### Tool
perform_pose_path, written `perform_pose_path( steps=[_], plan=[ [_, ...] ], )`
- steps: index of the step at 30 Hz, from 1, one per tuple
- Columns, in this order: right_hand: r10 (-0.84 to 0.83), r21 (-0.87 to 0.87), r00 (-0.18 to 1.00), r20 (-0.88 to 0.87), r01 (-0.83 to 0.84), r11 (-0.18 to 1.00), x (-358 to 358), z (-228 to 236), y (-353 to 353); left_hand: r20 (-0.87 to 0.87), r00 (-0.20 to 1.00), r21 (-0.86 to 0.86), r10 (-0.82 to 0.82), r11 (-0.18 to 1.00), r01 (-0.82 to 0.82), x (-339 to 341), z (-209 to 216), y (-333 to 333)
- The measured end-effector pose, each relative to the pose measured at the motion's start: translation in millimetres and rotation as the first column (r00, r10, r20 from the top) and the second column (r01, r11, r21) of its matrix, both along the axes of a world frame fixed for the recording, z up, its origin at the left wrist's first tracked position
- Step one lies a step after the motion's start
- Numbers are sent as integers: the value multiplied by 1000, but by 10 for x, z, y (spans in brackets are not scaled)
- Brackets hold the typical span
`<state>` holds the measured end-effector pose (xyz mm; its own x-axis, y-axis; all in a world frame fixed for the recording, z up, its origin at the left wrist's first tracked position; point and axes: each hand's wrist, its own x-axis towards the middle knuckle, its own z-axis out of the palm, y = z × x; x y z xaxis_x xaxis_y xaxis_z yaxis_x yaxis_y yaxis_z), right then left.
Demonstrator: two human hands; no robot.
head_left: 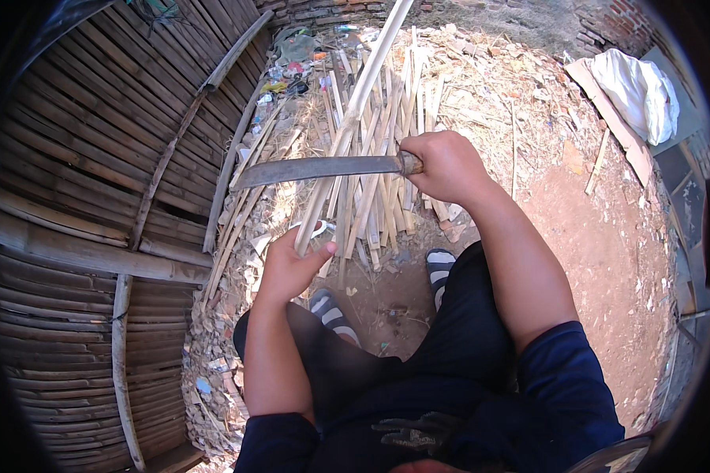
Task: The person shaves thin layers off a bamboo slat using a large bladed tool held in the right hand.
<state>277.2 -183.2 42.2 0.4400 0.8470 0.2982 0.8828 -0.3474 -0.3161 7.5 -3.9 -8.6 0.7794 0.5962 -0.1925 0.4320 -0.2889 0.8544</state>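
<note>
My right hand [447, 165] is closed round the handle of a machete [323, 169]. Its long, worn blade points left and lies across a pale bamboo strip [359, 91]; whether the two touch I cannot tell. Low on that strip, my left hand [287, 266] grips it, thumb out to the right. From there the strip slants up and away past the top of the view. Beneath the blade, a loose heap of split bamboo strips [388, 193] lies on the ground in front of my feet.
A slatted bamboo wall [79, 165] rises close on the left. White sacking [635, 91] and a brown board [607, 114] are at the far right. Rubble and litter [296, 59] cover the ground toward a brick wall [619, 27]. My sandalled feet [334, 315] are just below the heap.
</note>
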Motion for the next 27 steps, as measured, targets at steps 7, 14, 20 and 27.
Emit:
perform_pose_path(
  steps=[7, 14, 20, 27],
  plan=[
    [-81, -4, 994, -77, 81, 997, 112, 104, 59, 18, 1000, 23, 18, 1000, -19, -63, 125, -40],
    [-110, 99, 985, -133, 124, 987, 61, 23, 35, 37, 999, 50, 34, 998, -36, -95, 97, -34],
    [98, 43, 994, 41, -99, 994, -190, 28, 126, 40, 998, 48, 52, 997, -54, -125, 122, -41],
    [-43, 58, 997, -63, 47, 997, 11, 70, 114, 32, 998, 68, 59, 996, -61, -76, 159, -43]
  ],
)
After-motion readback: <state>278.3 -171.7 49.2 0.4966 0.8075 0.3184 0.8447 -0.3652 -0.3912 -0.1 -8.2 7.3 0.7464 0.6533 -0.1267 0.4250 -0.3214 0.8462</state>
